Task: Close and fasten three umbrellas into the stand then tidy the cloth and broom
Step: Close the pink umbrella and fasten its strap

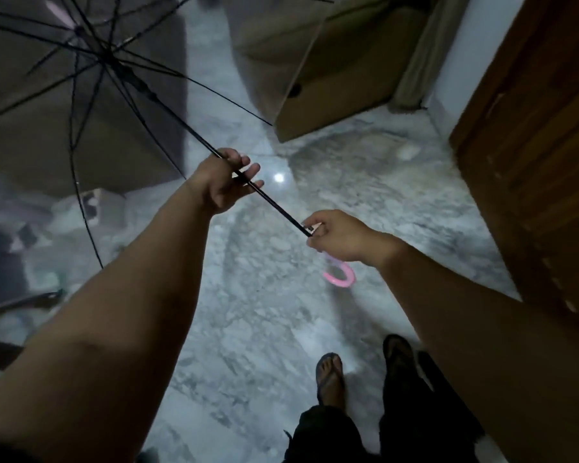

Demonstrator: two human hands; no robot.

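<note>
An open umbrella with a see-through canopy and black ribs fills the upper left, held out over the marble floor. Its black shaft slants down to the right. My left hand holds the shaft about midway, thumb under it and fingers loosely spread. My right hand grips the lower end of the shaft just above the pink hooked handle, which sticks out below my fist. The umbrella stand, the cloth and the broom cannot be made out.
A cardboard box stands on the floor at the top centre beside a curtain. A brown wooden door lines the right side. Blurred dark objects lie at the left. My sandalled feet are at the bottom.
</note>
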